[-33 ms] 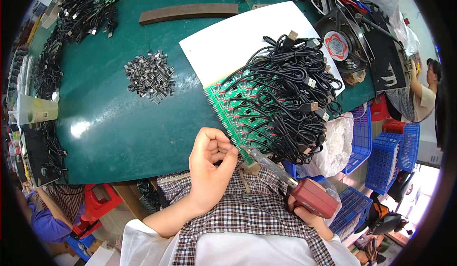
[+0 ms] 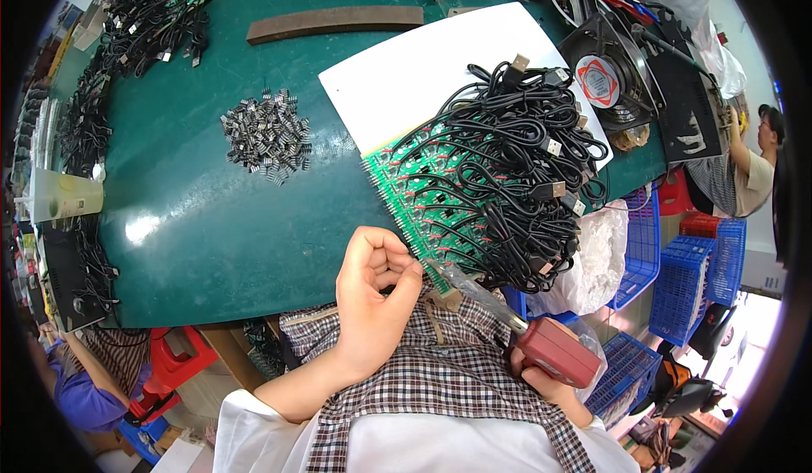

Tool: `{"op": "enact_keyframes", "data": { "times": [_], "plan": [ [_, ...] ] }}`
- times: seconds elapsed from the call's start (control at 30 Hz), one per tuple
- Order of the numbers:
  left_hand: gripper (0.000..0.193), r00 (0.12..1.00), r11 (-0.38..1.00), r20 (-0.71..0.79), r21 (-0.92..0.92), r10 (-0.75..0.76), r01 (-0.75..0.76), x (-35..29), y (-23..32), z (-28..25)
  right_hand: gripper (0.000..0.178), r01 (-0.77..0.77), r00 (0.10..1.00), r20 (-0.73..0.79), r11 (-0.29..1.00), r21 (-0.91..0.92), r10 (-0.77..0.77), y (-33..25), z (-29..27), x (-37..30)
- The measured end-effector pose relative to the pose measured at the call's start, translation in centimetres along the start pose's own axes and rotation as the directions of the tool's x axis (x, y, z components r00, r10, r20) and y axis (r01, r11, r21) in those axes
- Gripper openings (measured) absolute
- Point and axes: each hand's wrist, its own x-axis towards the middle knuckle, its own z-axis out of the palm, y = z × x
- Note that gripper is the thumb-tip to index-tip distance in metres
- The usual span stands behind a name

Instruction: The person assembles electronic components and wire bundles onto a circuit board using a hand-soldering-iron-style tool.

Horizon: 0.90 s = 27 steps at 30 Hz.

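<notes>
Closest to us is our checked apron (image 2: pixel 457 380), worn over a white top. Our right hand (image 2: pixel 548 383) grasps the red handle of a soldering iron (image 2: pixel 558 350), whose metal shaft slants up and left to the lower end of the green circuit boards (image 2: pixel 427 223). Our left hand (image 2: pixel 372 295) is there too, fingers curled and thumb tip pressed toward the forefinger; we cannot tell whether a tiny part is pinched between them. The boards lie side by side in a slanting row at the near edge of the green table (image 2: pixel 186 253), with pins along their left side. Black cables (image 2: pixel 524 177) run from them and heap up on the right. Beneath their upper part we see a white sheet (image 2: pixel 423 67). Farther out, a pile of small connectors (image 2: pixel 266 134) sits to the left, a fan (image 2: pixel 596 84) to the right, and a brown bar (image 2: pixel 334 24) beyond.
</notes>
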Motion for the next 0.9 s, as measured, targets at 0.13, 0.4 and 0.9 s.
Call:
{"op": "enact_keyframes", "data": {
  "times": [0.13,0.4,0.9],
  "plan": [
    [0.023,1.000,1.000,-0.003,-0.002,0.000,0.000,0.1,0.0,0.0,0.063,0.100,0.995,0.007,0.989,-0.105,-0.100,0.1,0.0,0.4],
    [0.024,1.000,1.000,-0.009,0.023,-0.003,0.003,0.2,0.2,0.5,0.061,0.108,0.993,-0.028,0.977,-0.185,-0.115,-0.1,-0.2,-0.1],
    [0.020,0.999,0.999,-0.036,0.048,-0.007,0.008,-0.2,0.4,-0.1,0.061,0.094,0.995,-0.016,0.984,-0.151,-0.098,0.5,-0.7,-0.9]
  ]
}}
